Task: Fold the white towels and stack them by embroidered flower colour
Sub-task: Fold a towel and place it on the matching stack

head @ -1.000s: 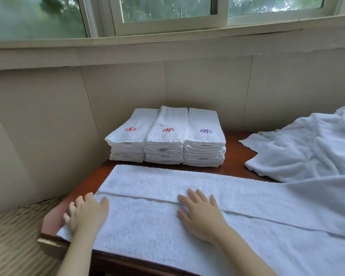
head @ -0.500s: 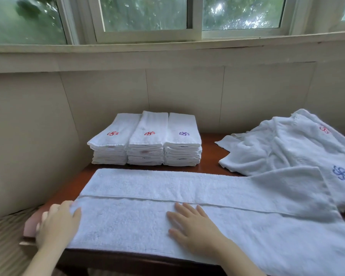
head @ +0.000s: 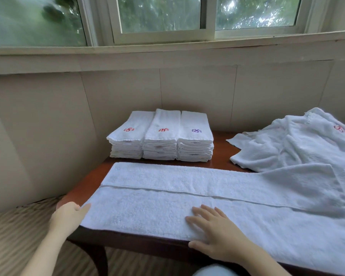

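Observation:
A long white towel (head: 187, 188), folded lengthwise, lies across the front of the wooden table (head: 219, 156). My left hand (head: 68, 218) is at the towel's left end, its thumb on the corner; its fingers are hidden under the edge. My right hand (head: 213, 234) lies flat on the towel near the front edge, fingers straight. Three stacks of folded towels stand at the back: two with red flowers (head: 127, 134) (head: 161, 136) and one with a purple flower (head: 195, 136).
A heap of unfolded white towels (head: 293, 144) with red and blue flowers lies at the right. A tiled wall and window sill rise behind the table. A striped cushion (head: 12, 236) is at the lower left.
My left hand slid left off the towel's top to its left end. My right hand drew back toward the front edge. The view turned right, showing more of the heap.

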Demonstrator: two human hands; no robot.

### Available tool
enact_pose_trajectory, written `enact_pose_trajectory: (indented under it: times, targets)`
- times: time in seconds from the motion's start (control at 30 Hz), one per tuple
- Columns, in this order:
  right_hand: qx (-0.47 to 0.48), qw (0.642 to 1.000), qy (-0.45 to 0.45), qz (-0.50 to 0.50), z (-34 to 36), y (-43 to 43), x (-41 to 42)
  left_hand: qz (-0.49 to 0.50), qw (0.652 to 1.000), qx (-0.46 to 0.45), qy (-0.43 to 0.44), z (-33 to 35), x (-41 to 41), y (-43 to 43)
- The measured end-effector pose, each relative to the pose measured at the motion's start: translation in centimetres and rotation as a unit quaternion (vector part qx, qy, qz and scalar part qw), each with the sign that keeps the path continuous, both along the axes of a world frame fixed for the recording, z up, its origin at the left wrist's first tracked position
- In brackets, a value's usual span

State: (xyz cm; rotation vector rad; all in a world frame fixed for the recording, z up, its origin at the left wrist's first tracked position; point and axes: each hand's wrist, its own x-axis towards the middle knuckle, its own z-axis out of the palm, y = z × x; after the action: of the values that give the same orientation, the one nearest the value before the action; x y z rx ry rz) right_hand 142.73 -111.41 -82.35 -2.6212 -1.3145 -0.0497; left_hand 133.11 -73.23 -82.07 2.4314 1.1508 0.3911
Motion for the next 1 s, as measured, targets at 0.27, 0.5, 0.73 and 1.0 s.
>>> enact_pose_trajectory:
  times: [0.27, 0.5, 0.73, 1.0]
  targets:
    - [-0.007, 0.996, -0.088, -0.029, 0.6, 1.0, -2.1, -0.041, 0.918, -0.321, -0.231, 1.4, -0.2, 1.2]
    - [-0.020, 0.977, -0.019, -0.213, 3.1, -3.8, 1.9, -0.117, 0.795, -0.506, -0.314, 3.7, -0.7, 3.2]
    - [-0.033, 0.973, 0.105, -0.203, 10.0, -4.6, 11.4, -0.138, 0.918, -0.254, -0.273, 3.6, 4.7, 3.1]
    - [-0.177, 0.949, 0.038, -0.258, 4.4, 0.2, 21.3, -0.082, 0.988, -0.086, -0.095, 2.6, 16.3, 3.3]
